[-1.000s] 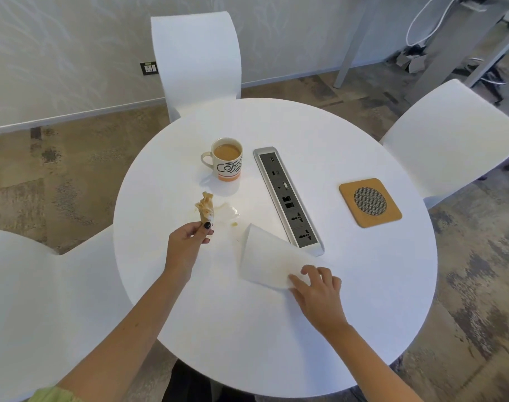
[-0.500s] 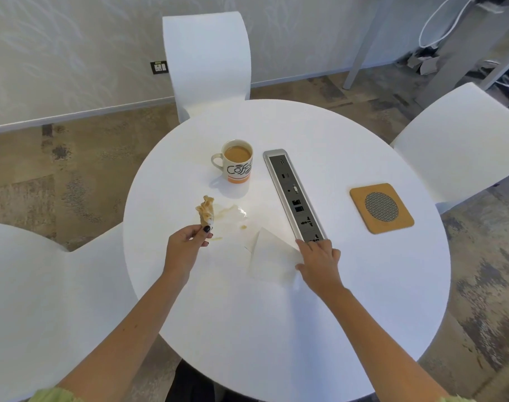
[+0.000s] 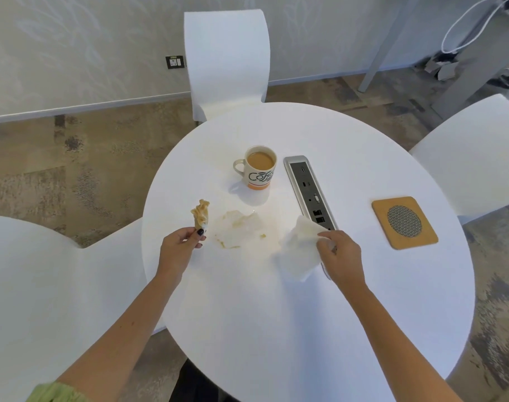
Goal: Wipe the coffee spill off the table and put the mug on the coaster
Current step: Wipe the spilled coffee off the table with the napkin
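On the round white table (image 3: pixel 276 329), the left hand (image 3: pixel 179 245) pinches a coffee-soaked tissue wad (image 3: pixel 201 216) upright above its fingertips, the right hand (image 3: pixel 339 256) grips a clean crumpled tissue (image 3: pixel 299 250) just right of the coffee spill (image 3: pixel 238 227), and the mug (image 3: pixel 259 166) stands well apart from the coaster (image 3: pixel 404 221).
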{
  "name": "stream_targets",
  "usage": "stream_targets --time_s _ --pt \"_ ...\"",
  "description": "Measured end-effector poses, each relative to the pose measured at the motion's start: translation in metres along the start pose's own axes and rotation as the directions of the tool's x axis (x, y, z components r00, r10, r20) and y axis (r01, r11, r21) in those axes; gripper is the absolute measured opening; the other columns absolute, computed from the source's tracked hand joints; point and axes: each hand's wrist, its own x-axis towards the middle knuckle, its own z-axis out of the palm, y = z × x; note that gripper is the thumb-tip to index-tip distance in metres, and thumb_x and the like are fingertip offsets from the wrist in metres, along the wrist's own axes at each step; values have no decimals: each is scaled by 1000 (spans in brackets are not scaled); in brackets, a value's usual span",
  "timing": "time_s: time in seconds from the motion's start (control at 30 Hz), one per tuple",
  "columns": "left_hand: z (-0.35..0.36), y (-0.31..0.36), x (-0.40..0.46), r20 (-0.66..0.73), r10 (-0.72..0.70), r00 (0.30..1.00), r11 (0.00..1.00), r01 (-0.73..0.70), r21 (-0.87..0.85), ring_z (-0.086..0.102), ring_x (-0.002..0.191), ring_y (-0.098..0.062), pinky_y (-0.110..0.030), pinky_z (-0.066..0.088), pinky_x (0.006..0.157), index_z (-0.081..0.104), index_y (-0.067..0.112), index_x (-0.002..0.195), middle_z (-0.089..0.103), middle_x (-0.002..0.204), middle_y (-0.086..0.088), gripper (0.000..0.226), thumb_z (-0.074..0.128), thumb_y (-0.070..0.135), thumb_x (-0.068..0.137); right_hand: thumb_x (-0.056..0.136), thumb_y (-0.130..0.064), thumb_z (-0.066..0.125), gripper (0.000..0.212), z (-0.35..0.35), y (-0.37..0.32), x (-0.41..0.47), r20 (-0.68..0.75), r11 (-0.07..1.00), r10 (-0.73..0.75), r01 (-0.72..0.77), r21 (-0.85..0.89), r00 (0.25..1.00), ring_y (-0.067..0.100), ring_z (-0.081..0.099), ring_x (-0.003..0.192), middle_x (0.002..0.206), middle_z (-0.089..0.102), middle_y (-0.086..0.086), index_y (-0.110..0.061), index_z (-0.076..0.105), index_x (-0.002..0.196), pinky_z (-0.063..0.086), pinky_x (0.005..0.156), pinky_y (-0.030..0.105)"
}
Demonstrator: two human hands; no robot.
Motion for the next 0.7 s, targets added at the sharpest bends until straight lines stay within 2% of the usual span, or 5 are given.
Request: stream_targets --time_s 0.3,0.43,0.53,0.63,0.7 --pt "-23 -5 39 33 -27 999 1000 27 -2 63 82 -17 -20 49 71 69 7 100 68 92 -12 11 63 10 91 75 13 59 40 43 -28 19 -183 933 -234 168 -318 955 37 60 82 94 66 17 -2 58 112 50 61 38" --pt "-30 -4 54 82 -64 995 997 66 -26 64 84 -17 -24 52 71 68 4 104 68 95 -11 14 62 8 92 67 18 60 22 73 -33 31 -24 896 -322 296 -331 946 38 58 77 84 63 18 4 64 83 51 65 38" --pt "-36 -7 60 113 -97 989 992 105 -64 68 82 -12 -21 54 65 68 4 103 69 93 -7 14 61 9 92 84 8 49 24 109 -27 32 104 924 -204 227 -307 973 39 56 96 105 58 21 3 54 106 52 76 46" --pt "-43 -11 65 150 -125 981 986 139 -89 71 83 -13 -20 54 63 69 6 99 72 89 -4 11 60 9 93 96 1 33 43 139 -19 27 146 950 -13 58 -306 989 31 29 139 147 38 15 -5 36 139 28 113 45" --pt "-46 -12 67 165 -143 976 979 164 -118 72 81 -12 -20 54 61 69 7 98 73 87 -2 10 60 9 93 98 -1 32 49 151 -17 25 151 940 1 51 -339 989 28 12 145 156 23 12 -8 29 146 9 117 43"
